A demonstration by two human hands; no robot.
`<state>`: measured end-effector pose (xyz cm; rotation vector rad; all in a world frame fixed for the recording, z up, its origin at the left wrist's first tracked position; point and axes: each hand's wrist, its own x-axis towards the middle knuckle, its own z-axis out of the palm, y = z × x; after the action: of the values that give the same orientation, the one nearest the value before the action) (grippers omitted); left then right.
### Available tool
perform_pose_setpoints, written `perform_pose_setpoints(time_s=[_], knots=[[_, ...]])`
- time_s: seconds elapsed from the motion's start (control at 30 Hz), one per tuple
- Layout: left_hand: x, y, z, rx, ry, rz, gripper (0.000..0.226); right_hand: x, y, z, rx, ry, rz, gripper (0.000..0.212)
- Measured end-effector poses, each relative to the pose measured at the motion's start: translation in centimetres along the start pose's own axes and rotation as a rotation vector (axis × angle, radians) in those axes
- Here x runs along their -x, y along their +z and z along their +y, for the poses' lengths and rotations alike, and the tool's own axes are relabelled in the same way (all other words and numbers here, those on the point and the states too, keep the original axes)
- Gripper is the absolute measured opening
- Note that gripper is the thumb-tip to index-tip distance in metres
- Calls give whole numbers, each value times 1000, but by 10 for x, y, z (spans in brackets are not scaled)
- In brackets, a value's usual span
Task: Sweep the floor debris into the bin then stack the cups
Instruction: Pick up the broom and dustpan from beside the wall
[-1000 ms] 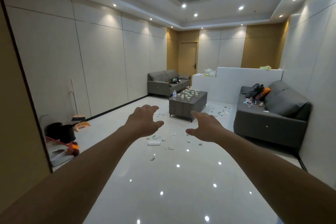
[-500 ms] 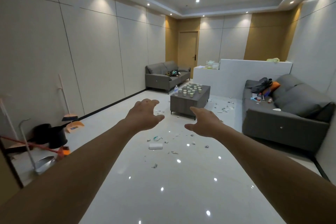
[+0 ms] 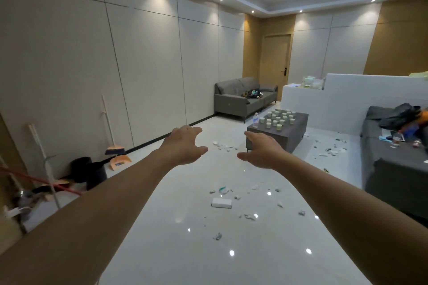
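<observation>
- Up front, both arms reach out over the glossy white floor (image 3: 176, 250), with the left hand (image 3: 185, 146) and the right hand (image 3: 261, 150) held side by side, palms down, fingers spread and relaxed, gripping nothing.
- Below and between the hands, scraps of debris (image 3: 250, 215) lie scattered on the floor, among them a small white box (image 3: 221, 203) and a green-and-white wrapper (image 3: 224, 190).
- Well to the left of the left hand, two black bins (image 3: 96, 174) stand by the wall, with an orange dustpan (image 3: 120, 161) and a broom (image 3: 115, 150) leaning just beyond them.
- Just past the right hand's fingertips sits a grey coffee table (image 3: 294, 136), carrying many small pale cups (image 3: 280, 119) standing apart and a clear bottle (image 3: 255, 120) at its near left corner.
- More debris lies on the floor to the right of the table, in front of a grey sofa (image 3: 393, 169).
- Farthest off, beyond the left hand, a second grey couch (image 3: 234, 102) stands against the wall.
</observation>
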<state>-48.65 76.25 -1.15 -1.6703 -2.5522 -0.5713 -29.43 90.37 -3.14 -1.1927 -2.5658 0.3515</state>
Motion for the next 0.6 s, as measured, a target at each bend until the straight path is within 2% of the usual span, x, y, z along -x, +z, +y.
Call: perform_pose_setpoints(time_s=[0.3,0.6], knots=[[-140,25,-60,-30,-129,-5,68,-174,42,-7,-33,-109,-61,85],[-288,58,-183,-22,-172,0,69,-354,123,-53,-24,-143,-96,84]])
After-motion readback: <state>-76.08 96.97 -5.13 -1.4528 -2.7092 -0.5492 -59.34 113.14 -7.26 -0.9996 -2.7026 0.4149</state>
